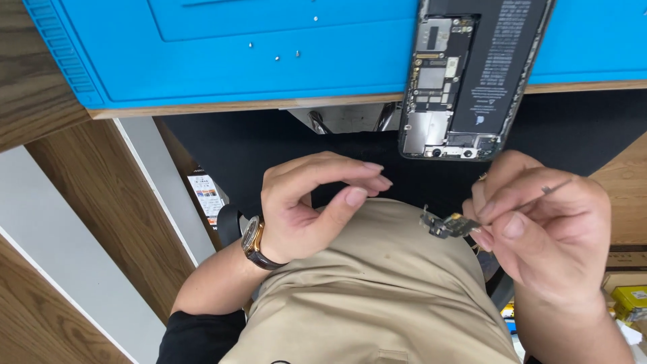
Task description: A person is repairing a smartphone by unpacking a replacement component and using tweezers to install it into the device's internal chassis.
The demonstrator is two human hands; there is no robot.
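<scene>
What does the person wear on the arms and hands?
The left hand is bare, with a round gold-cased watch on a dark brown strap at the wrist. A black sleeve ends near the elbow. The right hand is bare; a ring shows faintly on one finger.

A phone repair workshop: a blue work mat (269,61) at twelve o'clock holds loose screws (276,57) and an opened phone (465,74) on a wooden bench (40,87).

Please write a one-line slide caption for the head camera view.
Right hand pinches a small electronic part and tweezers below an opened phone; left hand is empty.
</scene>
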